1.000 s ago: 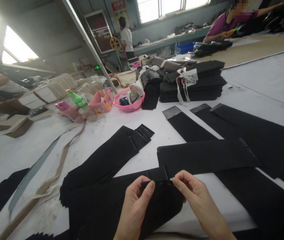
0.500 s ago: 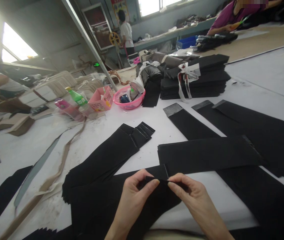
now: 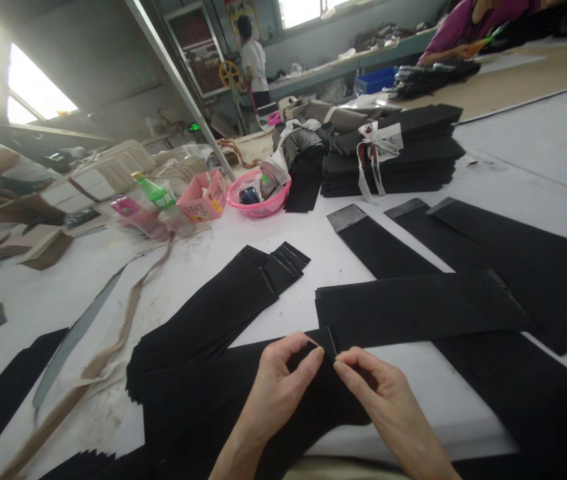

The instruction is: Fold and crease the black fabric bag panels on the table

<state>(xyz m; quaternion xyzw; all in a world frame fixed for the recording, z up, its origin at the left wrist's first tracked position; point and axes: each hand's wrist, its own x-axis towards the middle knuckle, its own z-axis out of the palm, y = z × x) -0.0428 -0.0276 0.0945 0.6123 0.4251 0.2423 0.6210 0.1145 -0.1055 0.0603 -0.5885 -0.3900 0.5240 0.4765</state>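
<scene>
Clearly soft goods fill this white worktable (image 3: 538, 153). At far left lie a tan strap (image 3: 113, 340) and a green bottle (image 3: 153, 192); farther right stand a pink box (image 3: 203, 197) and a pink basin (image 3: 259, 195). Left of centre rests a fanned pile of black fabric strips (image 3: 213, 313), their stitched ends pointing far and right.

Near the bottom edge, at centre, the left hand (image 3: 278, 390) pinches the far end of a black fabric piece (image 3: 203, 413) between thumb and forefinger, fingers closed on the cloth. Just right of it, almost touching fingertip to fingertip, the right hand (image 3: 380, 397) pinches the same edge, its fingers also closed on the material. That piece runs from the hands back toward the near left, lying on the table over other black cloth.

It looks thin, light and limp, likely to sag or fold wherever it is unsupported, and not fragile. Its matte weave should grip well rather than slip. A pinch at the hemmed end, as now, seems the surest hold.

Right of the hands lie a flat black stack (image 3: 413, 307) and long black panels (image 3: 513, 260); far beyond sits a tied bundle (image 3: 393, 157).
</scene>
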